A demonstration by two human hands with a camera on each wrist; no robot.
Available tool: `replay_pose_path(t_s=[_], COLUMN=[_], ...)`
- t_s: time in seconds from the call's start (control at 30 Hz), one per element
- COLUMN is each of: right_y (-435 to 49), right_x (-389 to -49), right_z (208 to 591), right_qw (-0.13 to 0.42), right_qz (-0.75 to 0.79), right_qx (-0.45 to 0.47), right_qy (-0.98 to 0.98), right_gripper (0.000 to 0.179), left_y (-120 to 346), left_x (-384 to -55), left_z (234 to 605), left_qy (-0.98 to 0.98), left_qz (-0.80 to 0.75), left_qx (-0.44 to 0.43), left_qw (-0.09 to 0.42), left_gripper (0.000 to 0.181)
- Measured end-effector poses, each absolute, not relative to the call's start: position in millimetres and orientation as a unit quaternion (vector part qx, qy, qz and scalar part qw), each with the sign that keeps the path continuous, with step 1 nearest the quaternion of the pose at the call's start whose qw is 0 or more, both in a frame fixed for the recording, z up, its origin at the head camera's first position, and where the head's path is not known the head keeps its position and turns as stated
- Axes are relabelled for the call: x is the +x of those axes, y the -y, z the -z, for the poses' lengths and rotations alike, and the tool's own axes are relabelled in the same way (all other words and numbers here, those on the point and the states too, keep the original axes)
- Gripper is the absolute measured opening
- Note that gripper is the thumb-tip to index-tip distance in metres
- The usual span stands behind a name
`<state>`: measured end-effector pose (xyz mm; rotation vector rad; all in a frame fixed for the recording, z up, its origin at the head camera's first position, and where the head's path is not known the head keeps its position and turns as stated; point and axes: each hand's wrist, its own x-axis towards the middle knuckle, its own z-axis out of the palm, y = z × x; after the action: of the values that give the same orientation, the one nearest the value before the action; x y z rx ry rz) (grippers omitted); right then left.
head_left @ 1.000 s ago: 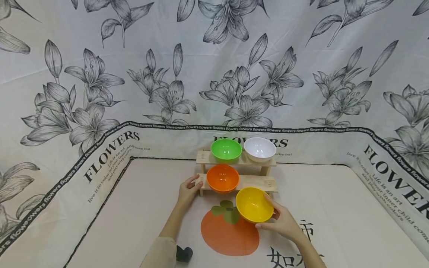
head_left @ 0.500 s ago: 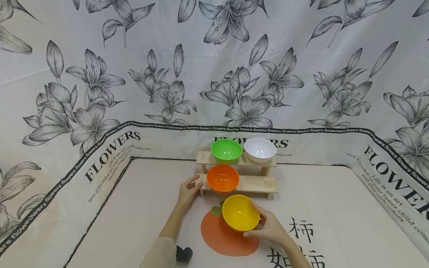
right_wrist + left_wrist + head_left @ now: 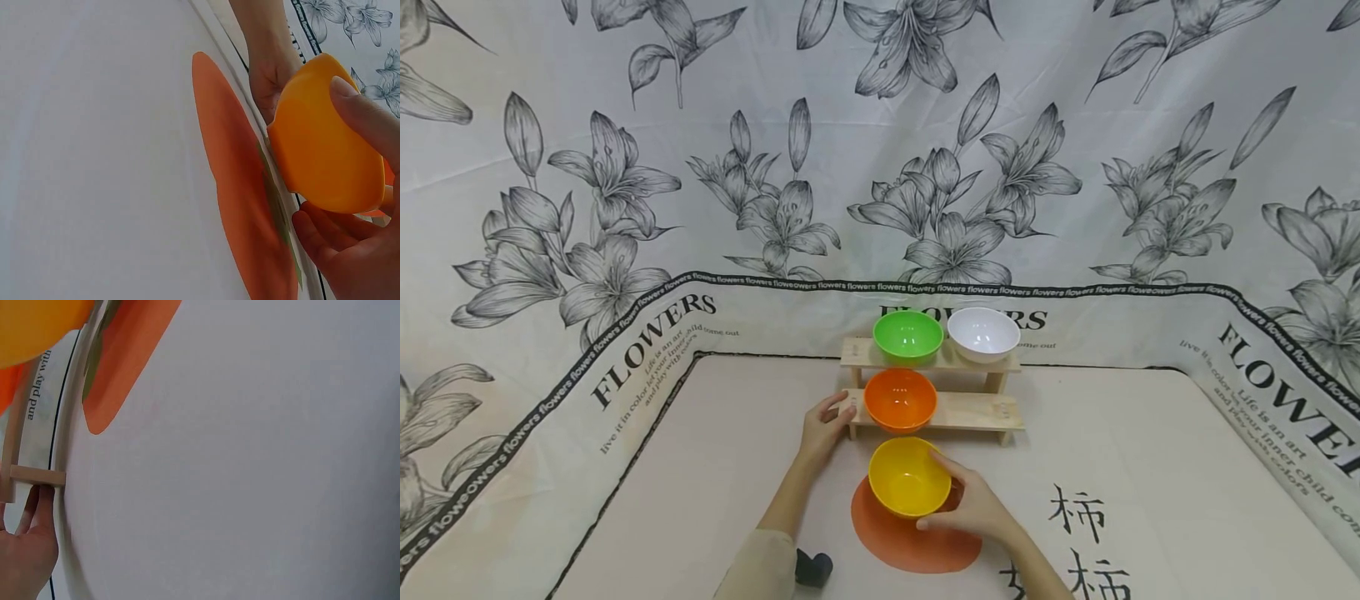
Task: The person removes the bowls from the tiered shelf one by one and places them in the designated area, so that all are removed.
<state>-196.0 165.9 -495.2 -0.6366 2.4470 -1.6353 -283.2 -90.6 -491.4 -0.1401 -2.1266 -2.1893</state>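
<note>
Yellow bowl (image 3: 910, 479) further L vs. before

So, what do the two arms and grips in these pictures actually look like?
Both are human. The left grip and right grip are bare hands, with no gloves visible. The left arm wears a pale beige sleeve that ends on the forearm; the right arm shows no sleeve within the frame. I see no cables or markings on either.

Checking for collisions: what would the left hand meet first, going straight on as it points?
The wooden stand, whose left end the left hand seems to touch; then probably the orange bowl.
</note>
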Motion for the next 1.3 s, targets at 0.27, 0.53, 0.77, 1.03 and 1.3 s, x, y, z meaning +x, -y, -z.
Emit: replay_pose_path(t_s=[0.27,0.53,0.77,1.03,1.3], right_y=[-151,-138,-128,-122,-121], right_x=[-201,-202,-203,-206,-210], right_z=[500,499,496,499,502], right_qw=[0.067,0.085,0.091,0.118,0.113], right_qz=[0.534,0.536,0.516,0.554,0.563], right_qx=[-0.225,-0.242,-0.226,-0.221,-0.226], right_qy=[-0.812,-0.804,-0.821,-0.794,-0.787], right_gripper=[0.092,0.091,0.092,0.088,0.09], left_y=[91,91,91,91,94], left_x=[-283,-283,-282,-287,-301], left_z=[491,490,490,494,520], left_qy=[0.685,0.7,0.703,0.7,0.705], left_qz=[0.725,0.711,0.709,0.712,0.707], left_qx=[-0.049,-0.045,-0.042,-0.04,-0.036], left_qw=[0.04,0.047,0.045,0.042,0.05], left_gripper=[0.042,0.042,0.043,0.042,0.045])
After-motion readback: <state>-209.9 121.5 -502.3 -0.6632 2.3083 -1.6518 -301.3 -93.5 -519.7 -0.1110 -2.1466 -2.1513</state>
